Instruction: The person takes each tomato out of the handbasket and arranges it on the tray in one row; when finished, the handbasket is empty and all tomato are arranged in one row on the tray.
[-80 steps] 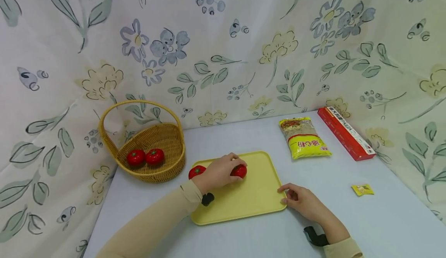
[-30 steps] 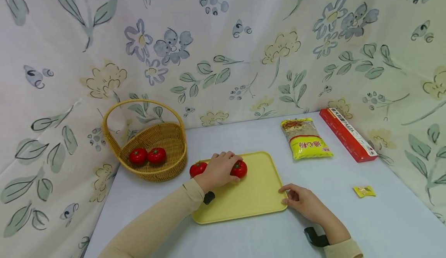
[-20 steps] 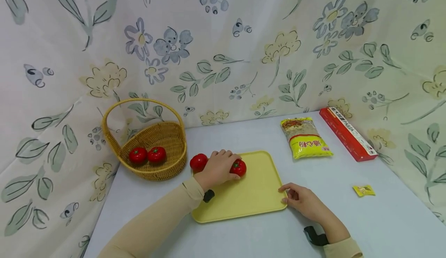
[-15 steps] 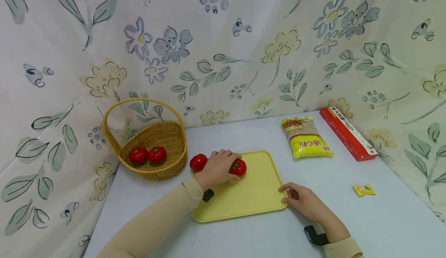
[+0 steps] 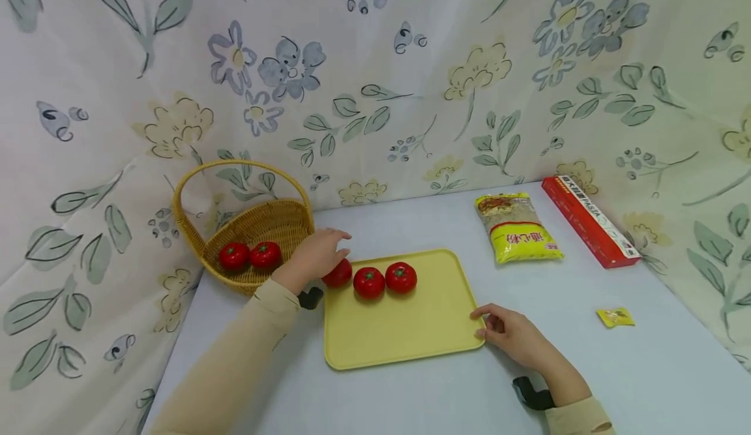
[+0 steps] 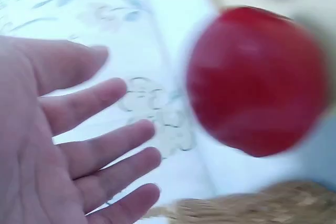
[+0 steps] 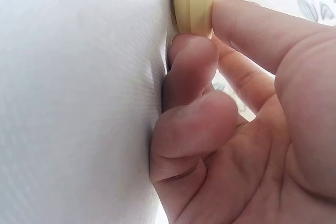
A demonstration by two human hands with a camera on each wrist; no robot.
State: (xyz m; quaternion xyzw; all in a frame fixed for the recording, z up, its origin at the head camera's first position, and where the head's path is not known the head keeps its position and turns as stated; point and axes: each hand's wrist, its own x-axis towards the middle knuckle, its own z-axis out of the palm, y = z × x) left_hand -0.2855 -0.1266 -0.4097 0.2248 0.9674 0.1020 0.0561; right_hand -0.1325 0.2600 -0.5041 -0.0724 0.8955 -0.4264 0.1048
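My left hand hovers between the wicker basket and the tray, fingers spread and nothing in them. Just beside it, a red tomato sits at the tray's far left corner; in the left wrist view this tomato is apart from the fingertips. Two more tomatoes, one in the middle and one to its right, stand along the far side of the yellow tray. At the near right corner, my right hand pinches the tray's rim between thumb and fingers.
Inside the basket lie two tomatoes, left and right, under its tall handle. A yellow pasta bag, a red pasta box and a small yellow packet lie to the right. A floral curtain hangs behind.
My left hand has let go of the right tomato on the tray and moved left toward the basket, uncovering the middle tomato. The right hand keeps its hold on the tray.
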